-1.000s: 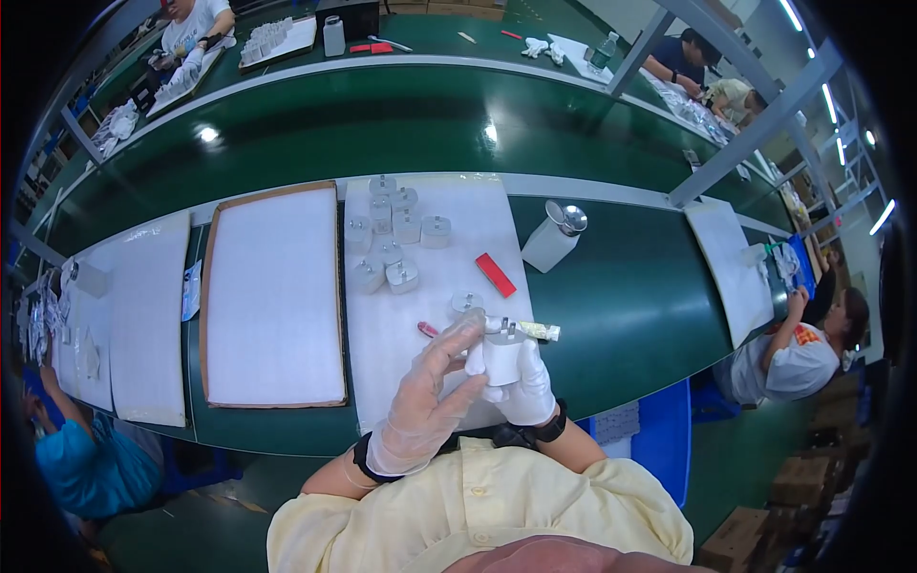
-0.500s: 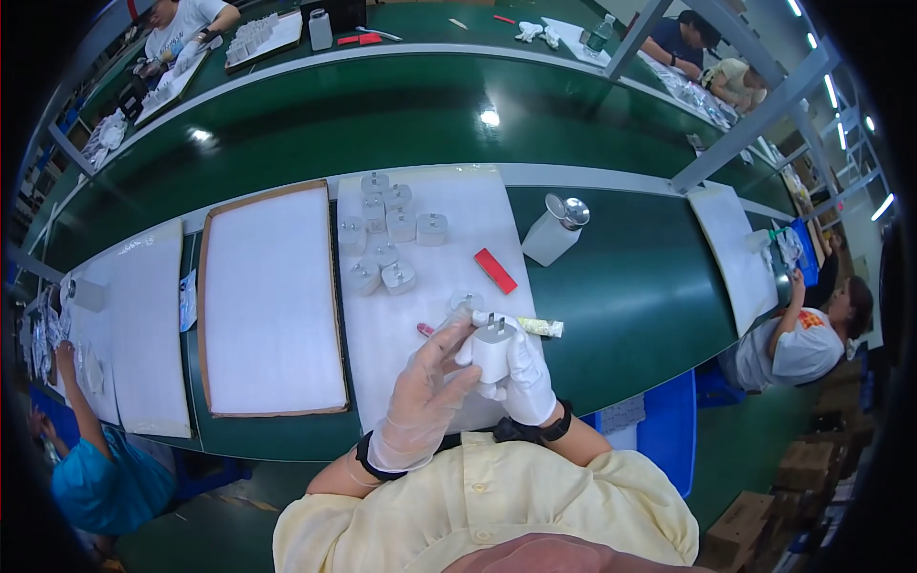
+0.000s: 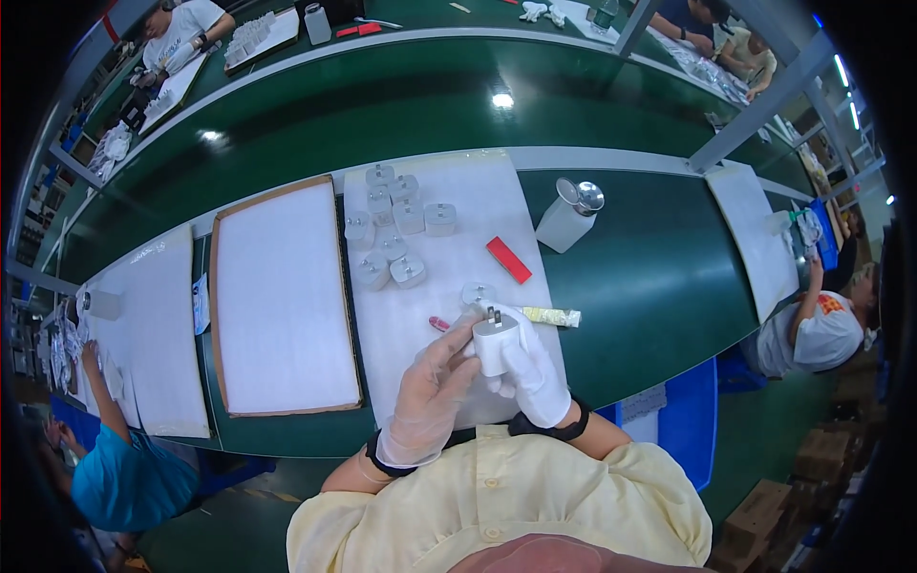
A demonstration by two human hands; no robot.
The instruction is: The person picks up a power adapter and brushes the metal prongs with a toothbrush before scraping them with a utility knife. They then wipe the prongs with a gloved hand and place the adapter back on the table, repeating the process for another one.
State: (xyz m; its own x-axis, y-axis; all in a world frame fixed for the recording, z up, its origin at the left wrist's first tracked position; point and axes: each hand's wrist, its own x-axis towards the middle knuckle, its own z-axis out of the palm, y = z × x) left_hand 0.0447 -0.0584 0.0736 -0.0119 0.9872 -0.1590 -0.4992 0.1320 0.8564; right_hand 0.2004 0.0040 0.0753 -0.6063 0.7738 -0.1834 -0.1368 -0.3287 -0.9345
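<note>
Your right hand (image 3: 540, 372) covers the 3 o'clock side of its white adapter (image 3: 493, 348). From there, your gloves partly hide a pale tube (image 3: 556, 316) at 2, another adapter (image 3: 478, 290) at 11 and a reddish item (image 3: 438, 324) at 10; silvery pieces (image 3: 59, 351) at 9 are too blurred to tell.

the plug (image 3: 495, 353) is white with a grey top, and the right hand (image 3: 542, 372) wears a white glove (image 3: 546, 392). the table (image 3: 650, 296) is green, the block (image 3: 509, 260) is red, and the bin (image 3: 697, 420) is blue. the shirt (image 3: 420, 492) is plain pale yellow.
</note>
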